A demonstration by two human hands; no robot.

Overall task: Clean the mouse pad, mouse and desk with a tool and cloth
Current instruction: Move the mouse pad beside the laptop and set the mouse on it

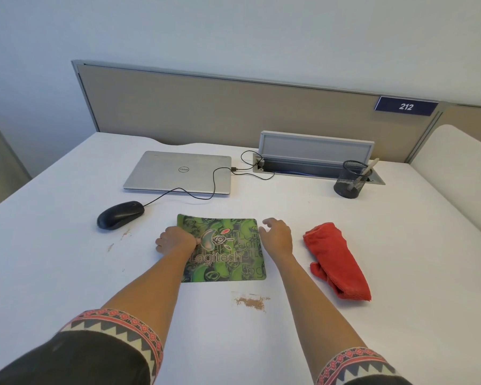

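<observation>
Two grips flank the mouse pad (225, 251) on the surface (67, 273): your left grip (175, 241) pinches the pad edge beneath it, your right grip (277, 236) hovers slack-fingered at the opposite edge. Pad looks thin, light, floppy; lift it by both edges or it likely sags.

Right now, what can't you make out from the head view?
Head view:
- Left hand: its back hides the fingers, so a grip on the pad is unsure.
- Right hand: touching the pad's edge or just above, unclear.
- Tool in the cup: head veiled by mesh.
- Mouse underside: faces the desk.
</observation>
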